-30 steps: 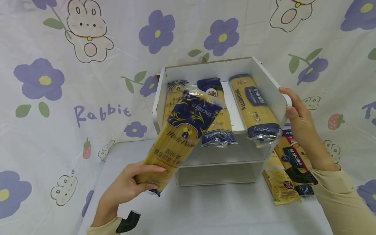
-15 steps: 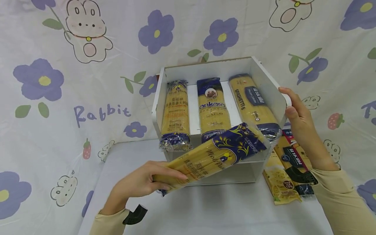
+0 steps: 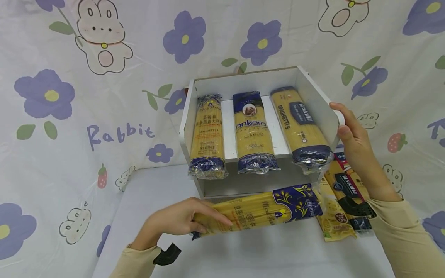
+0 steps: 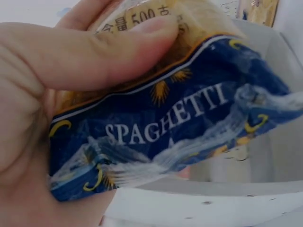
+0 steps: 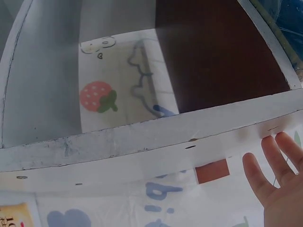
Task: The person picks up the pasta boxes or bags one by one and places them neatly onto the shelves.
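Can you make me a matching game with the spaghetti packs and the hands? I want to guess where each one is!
Things:
1. Ankara pack
2. Spaghetti pack with blue ends
3. Right hand
4. Packs on the table

Places:
A. right of the shelf, lying flat
B. middle of the upper shelf
C. gripped by the left hand
D. on the shelf's right wall

Pairs: 1-B, 2-C, 3-D, 4-A

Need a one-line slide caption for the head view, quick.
Left hand holds a spaghetti pack level before the white shelf, steadied by the right hand.
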Action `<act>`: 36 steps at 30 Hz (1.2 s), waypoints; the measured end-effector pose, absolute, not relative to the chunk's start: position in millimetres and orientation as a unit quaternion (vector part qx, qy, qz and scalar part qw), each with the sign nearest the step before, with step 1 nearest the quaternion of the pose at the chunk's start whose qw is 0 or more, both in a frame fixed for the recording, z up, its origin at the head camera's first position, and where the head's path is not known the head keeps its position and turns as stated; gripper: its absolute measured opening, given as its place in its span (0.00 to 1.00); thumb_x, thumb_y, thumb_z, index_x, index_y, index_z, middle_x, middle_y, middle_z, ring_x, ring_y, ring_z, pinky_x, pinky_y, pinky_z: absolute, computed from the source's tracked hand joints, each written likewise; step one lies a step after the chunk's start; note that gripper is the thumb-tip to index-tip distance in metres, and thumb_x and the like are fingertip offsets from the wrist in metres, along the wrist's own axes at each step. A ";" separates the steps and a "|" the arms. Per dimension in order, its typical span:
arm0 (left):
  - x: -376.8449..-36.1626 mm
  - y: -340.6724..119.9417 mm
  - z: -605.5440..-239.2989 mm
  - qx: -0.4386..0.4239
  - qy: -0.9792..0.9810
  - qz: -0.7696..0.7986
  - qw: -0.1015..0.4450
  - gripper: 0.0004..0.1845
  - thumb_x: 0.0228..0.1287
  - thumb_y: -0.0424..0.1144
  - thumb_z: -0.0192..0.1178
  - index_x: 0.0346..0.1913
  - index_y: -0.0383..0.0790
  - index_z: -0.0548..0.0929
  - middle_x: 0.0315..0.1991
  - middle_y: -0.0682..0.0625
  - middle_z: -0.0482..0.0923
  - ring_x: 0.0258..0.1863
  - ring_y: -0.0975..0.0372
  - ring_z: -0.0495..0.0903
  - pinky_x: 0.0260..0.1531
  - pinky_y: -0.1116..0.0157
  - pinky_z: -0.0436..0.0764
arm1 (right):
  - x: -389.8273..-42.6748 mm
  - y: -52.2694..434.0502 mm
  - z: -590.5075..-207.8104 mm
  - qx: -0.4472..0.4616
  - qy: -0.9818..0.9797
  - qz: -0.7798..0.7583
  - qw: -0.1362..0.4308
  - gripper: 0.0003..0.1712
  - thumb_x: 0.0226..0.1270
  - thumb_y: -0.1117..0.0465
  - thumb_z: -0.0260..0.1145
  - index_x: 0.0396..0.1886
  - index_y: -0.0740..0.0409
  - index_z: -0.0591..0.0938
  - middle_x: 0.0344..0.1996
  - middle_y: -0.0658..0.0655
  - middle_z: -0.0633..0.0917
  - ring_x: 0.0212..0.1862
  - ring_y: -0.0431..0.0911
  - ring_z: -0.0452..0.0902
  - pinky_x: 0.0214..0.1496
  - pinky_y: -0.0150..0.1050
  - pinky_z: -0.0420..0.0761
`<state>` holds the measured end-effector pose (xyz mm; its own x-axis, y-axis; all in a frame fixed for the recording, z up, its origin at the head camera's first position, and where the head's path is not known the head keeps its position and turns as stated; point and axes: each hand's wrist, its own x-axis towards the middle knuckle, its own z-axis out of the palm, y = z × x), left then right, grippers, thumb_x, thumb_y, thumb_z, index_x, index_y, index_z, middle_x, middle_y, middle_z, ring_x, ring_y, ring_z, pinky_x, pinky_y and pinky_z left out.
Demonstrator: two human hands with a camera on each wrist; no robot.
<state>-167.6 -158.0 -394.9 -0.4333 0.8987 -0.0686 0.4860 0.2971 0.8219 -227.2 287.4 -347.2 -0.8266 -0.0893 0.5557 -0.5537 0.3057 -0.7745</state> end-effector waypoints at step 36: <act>-166.1 -165.6 -492.6 0.358 0.700 0.528 0.322 0.31 0.61 0.33 0.67 0.69 0.49 0.74 0.67 0.40 0.73 0.38 0.68 0.77 0.34 0.73 0.80 | -227.3 287.9 -347.3 0.210 -0.774 0.562 0.205 0.28 0.81 0.49 0.46 0.75 0.48 0.62 0.68 0.45 0.71 0.59 0.39 0.72 0.52 0.23 0.75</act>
